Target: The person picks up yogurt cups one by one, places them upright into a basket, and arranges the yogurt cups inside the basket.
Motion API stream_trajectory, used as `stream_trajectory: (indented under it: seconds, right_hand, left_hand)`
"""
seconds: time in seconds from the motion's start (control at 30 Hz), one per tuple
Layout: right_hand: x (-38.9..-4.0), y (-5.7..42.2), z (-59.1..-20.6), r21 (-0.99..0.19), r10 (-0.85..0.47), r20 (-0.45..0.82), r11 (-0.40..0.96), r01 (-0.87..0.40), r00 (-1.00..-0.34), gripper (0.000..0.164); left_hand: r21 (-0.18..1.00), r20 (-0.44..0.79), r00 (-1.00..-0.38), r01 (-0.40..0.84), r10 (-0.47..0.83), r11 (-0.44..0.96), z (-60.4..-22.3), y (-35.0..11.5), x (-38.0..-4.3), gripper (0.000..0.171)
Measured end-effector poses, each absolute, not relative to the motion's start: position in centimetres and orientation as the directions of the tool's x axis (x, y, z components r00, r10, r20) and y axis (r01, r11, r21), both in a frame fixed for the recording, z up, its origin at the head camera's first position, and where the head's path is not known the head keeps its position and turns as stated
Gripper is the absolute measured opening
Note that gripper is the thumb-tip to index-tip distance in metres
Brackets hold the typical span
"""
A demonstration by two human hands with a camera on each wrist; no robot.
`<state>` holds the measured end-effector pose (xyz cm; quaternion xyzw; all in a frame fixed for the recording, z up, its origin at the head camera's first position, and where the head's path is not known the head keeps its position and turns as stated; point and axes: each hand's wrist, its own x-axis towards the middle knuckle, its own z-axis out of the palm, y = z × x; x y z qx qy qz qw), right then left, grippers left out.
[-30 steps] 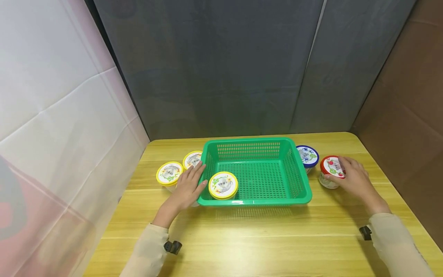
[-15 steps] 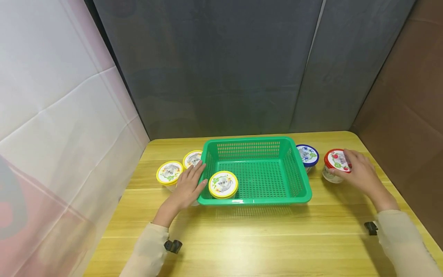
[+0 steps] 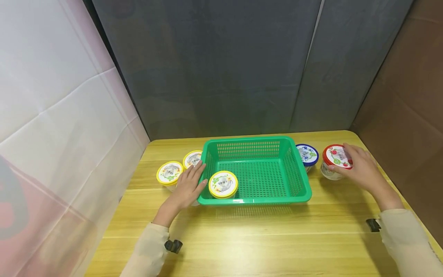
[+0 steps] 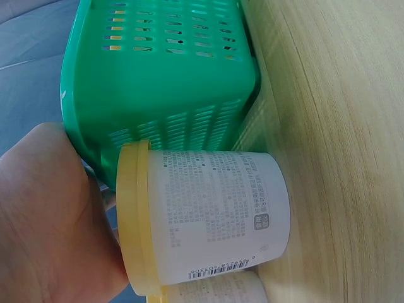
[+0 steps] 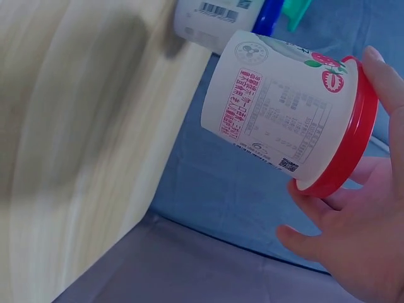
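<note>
My right hand grips a white tub with a red lid round its lid, at the right of the table. In the right wrist view, a narrow gap shows between the base of this red-lidded tub and the table. My left hand rests with extended fingers on the left rim of the green basket. Inside the basket's near left corner sits a yellow-lidded tub. Another yellow-lidded tub stands under my left hand, close beside the basket; the hand mostly hides it in the head view.
Two more yellow-lidded tubs stand left of the basket, one nearer and one farther. A blue-lidded tub stands by the basket's right side. Cloth partitions, including a dark back one, enclose the wooden table.
My right hand and the red-lidded tub have moved away from me and slightly right, then a little back left in the last half second. The left hand and basket stay in place.
</note>
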<state>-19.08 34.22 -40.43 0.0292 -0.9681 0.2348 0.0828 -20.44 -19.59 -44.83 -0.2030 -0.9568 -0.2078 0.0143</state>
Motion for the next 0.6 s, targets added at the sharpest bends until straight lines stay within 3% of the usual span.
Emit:
stream_trajectory:
  seconds: [0.6]
  right_hand:
    - [-18.3,31.5,-37.6,-0.457,-0.048,0.180,0.880,-0.127,-0.983,0.101]
  left_hand:
    - [0.392,0.111,-0.918,0.392,0.381,0.832,-44.8,-19.6,-20.4,0.061]
